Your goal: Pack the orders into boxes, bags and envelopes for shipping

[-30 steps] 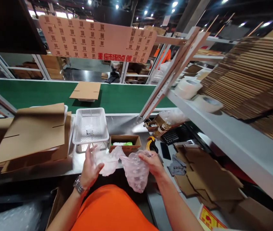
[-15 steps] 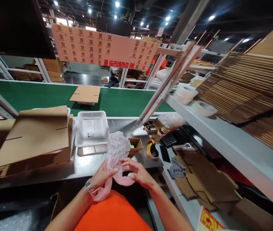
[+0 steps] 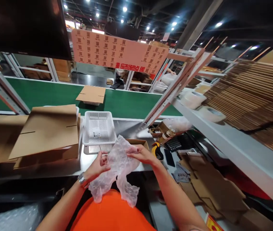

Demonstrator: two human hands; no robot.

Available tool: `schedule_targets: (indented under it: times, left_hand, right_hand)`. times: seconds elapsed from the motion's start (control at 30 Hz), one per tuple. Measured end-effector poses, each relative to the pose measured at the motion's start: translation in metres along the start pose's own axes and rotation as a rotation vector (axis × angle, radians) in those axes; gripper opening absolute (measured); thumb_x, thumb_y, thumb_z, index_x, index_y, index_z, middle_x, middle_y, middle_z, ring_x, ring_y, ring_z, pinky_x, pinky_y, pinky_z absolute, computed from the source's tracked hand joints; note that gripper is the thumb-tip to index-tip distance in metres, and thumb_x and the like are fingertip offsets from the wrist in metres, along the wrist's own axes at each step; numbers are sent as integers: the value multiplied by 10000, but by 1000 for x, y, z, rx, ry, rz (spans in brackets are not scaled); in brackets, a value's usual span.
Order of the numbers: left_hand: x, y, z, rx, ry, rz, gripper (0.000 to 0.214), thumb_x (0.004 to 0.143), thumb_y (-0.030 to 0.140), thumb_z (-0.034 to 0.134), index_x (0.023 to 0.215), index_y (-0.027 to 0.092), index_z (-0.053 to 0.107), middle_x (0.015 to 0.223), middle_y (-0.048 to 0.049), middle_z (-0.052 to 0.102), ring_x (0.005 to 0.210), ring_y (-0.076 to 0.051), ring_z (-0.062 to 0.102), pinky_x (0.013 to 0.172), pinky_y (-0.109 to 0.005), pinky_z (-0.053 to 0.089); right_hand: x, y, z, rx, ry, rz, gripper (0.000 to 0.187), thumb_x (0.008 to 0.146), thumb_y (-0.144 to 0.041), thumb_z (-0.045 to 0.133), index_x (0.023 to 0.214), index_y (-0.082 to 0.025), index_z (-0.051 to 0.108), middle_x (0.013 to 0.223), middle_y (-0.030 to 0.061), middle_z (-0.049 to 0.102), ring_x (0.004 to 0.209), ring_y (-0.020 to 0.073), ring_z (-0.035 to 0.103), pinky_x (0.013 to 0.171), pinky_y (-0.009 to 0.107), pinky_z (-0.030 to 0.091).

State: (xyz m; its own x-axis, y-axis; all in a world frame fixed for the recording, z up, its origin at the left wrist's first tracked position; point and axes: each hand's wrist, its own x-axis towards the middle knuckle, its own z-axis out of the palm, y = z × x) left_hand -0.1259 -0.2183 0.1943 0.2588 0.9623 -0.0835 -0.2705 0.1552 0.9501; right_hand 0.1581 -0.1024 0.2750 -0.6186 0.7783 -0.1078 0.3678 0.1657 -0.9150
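Observation:
A crumpled sheet of clear bubble wrap (image 3: 122, 157) hangs between my hands, above the front edge of the metal bench. Its two lower ends droop in front of the orange clothing. On the right, my right hand (image 3: 140, 153) grips the upper part of the sheet between thumb and fingers. My left hand (image 3: 98, 166) is at the sheet's left edge, its fingers curled but apart from the thumb, touching the plastic. Behind the sheet, a small open cardboard box (image 3: 142, 142) is partly hidden. A white perforated basket (image 3: 113, 136) lies just beyond, with a small label-like piece inside.
Flattened cardboard (image 3: 47, 131) covers a box at left. A green conveyor (image 3: 127, 102) runs behind, carrying a cardboard-topped basket. At right are a yellow tape dispenser (image 3: 156, 149), a phone (image 3: 169, 158), a keyboard (image 3: 173, 145) and a shelf (image 3: 206, 128) with tape rolls.
The bubble wrap has gone from a bunched shape to a wider, spread sheet. My left hand has moved left and loosened; my right hand has risen. The view has shifted slightly left.

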Motion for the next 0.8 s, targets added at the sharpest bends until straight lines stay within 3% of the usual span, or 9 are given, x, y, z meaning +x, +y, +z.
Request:
schedule_targets:
  times: [0.1,0.2,0.27,0.33,0.4,0.5,0.6,0.7,0.8]
  left_hand:
    - [7,21,-8,96,142,10,1137,676,654,1008,1562,250,421,1504,-235,679,1378,-385,698,1178,-612,547]
    - [10,27,5,446,342,145,1217,640,597,1031,1642,229,446,1750,-263,458,1662,-469,413,1350,-708,355]
    - [11,22,20,587,311,232,1246,610,568,1049,1660,214,480,1791,-244,424,1707,-492,323,1398,-712,278]
    - [13,14,35,604,204,237,1221,614,466,1057,1667,205,498,1706,-228,558,1601,-479,507,1351,-673,402]
    - [16,6,43,591,142,172,915,732,341,969,1558,171,615,1468,-202,760,1335,-425,738,1172,-593,588]
    - [21,6,39,672,134,133,342,855,244,803,1187,165,795,1092,-127,872,1012,-352,826,930,-465,639]
    - [28,20,27,820,98,202,188,863,247,809,1043,192,816,1002,-82,868,946,-308,811,875,-400,598]
    - [42,45,26,966,-38,250,168,884,254,832,1045,209,816,999,-68,861,936,-283,803,860,-362,568]
    - [66,68,34,1189,-131,256,325,867,371,917,1126,218,796,1048,-87,853,983,-304,803,845,-345,554]
  right_hand:
    - [13,-6,4,-18,-90,-13,526,815,-697,879,849,-174,838,809,34,786,756,210,689,752,351,592]
    - [25,-13,14,2,-11,-69,532,841,-709,850,874,-178,830,854,43,797,787,214,694,763,344,582]
    - [30,-17,23,36,121,-104,531,840,-713,847,912,-186,834,892,56,810,817,229,702,788,359,586]
    - [32,-18,31,61,249,-128,533,851,-713,839,938,-186,827,897,61,807,811,229,695,801,368,586]
    - [30,-17,36,39,315,-146,535,885,-721,807,885,-187,789,835,45,765,754,206,657,762,352,571]
    - [22,-15,31,-98,442,-165,555,902,-757,780,841,-210,712,764,14,679,702,187,606,702,333,554]
    - [9,-17,16,-344,681,-311,759,812,-805,845,1263,-210,709,1145,119,752,1024,299,718,957,456,620]
    - [-3,-21,2,-716,498,-507,1141,700,-798,932,1604,-214,554,1505,221,655,1416,434,602,1291,681,394]
    - [-12,-16,-18,-852,219,-431,744,812,-592,930,1442,-247,736,1214,139,795,1169,350,715,1244,612,440]
